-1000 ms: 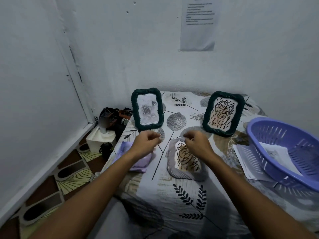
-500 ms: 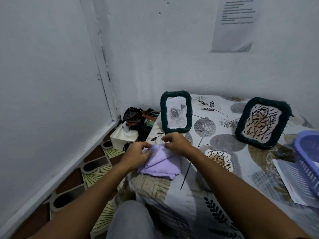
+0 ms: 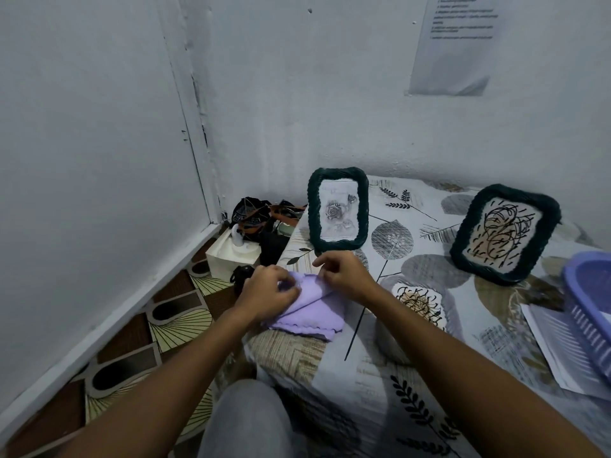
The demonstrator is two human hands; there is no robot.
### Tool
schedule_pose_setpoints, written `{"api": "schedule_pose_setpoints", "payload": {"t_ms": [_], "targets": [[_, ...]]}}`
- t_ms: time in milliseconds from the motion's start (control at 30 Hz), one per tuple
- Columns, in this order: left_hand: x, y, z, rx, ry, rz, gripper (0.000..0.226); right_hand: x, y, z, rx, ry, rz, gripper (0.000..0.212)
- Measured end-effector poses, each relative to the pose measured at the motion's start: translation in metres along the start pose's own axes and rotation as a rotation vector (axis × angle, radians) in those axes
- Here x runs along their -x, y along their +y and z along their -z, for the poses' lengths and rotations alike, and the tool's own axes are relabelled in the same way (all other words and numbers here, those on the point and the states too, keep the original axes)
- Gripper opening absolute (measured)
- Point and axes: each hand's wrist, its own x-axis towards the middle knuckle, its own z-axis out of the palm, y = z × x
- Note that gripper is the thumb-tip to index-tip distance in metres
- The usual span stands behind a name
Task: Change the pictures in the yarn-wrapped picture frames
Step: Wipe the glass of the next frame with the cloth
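Frames: I count three yarn-wrapped ones. Two dark green frames stand upright beyond my hands, the rose frame [image 3: 338, 209] just past the right hand, the scribble frame [image 3: 505, 233] well off to the right and tilted back. The third, a grey frame [image 3: 417, 305], lies flat under my right forearm, partly hidden.
Pictures: one in each frame; a grey rose, and two black scribble drawings.
Cloth: one lilac cloth [image 3: 310, 314], folded, on the tabletop [image 3: 373, 385] near its left edge, right under both hands.
Left grip: my left hand [image 3: 269, 292] has fingers curled onto the cloth's left corner, pinching it.
Right grip: my right hand [image 3: 344, 276] pinches the cloth's upper edge, fingers curled.
Basket: one purple basket [image 3: 588, 312] at the far right, cut off by the view edge, sitting on loose paper sheets [image 3: 555, 352]; I cannot count those.
Floor: left of my hands, one white box [image 3: 231, 254] and a dark heap of bags [image 3: 261, 216] I cannot count.
Wall: one printed notice [image 3: 459, 44], text unreadable.
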Motion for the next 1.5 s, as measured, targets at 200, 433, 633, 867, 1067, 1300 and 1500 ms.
{"api": "schedule_pose_setpoints", "payload": {"t_ms": [200,433,633,867,1067,1300,1500], "targets": [[-0.001,0.006,-0.008,-0.107,0.023,0.032,0.022,0.001,0.006,0.005,-0.208,0.067,-0.093,0.022],[0.0,0.008,-0.014,-0.019,0.029,0.046,0.007,-0.006,0.009,0.012,-0.245,0.115,-0.154,0.02],[0.004,-0.002,-0.008,0.102,0.078,0.041,0.014,-0.033,0.005,0.002,-0.113,-0.041,-0.146,0.017],[0.003,-0.014,0.004,0.138,0.131,0.093,0.023,-0.059,-0.007,-0.018,0.086,-0.28,-0.146,0.016],[-0.001,-0.019,0.006,0.177,0.152,0.106,0.028,-0.069,-0.007,-0.026,0.141,-0.369,-0.255,0.028],[-0.002,-0.018,0.005,0.236,0.155,0.093,0.029,-0.07,-0.018,-0.008,0.211,-0.521,-0.25,0.032],[-0.003,0.002,0.003,0.413,0.124,0.065,0.024,-0.049,-0.027,0.03,-0.176,-0.54,-0.3,0.029]]}}
